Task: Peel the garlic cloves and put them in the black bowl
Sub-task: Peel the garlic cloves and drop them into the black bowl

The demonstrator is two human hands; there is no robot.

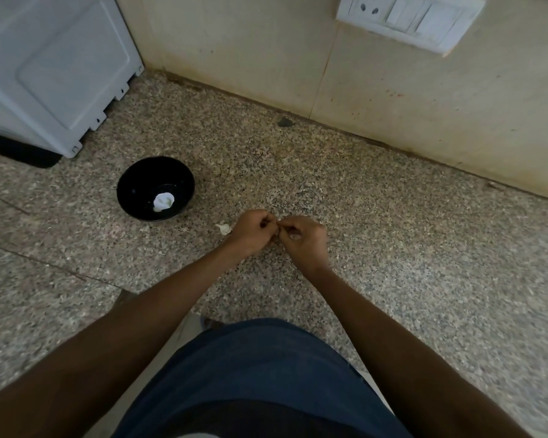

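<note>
Dark blue garment (266, 368) (arms bare)

A home kitchen, by the look of it: a speckled granite counter (377, 222) runs up to a beige tiled wall (266, 52) spotted with small stains, a white switch and socket plate (408, 20) is fixed on that wall, and a white appliance (51, 67) stands at the counter's left end

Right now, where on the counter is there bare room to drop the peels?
Right of the right hand, the counter lies bare up to the wall. Behind the hands toward the wall is bare too. Crowded: between the left hand and black bowl, where a garlic piece lies.
</note>
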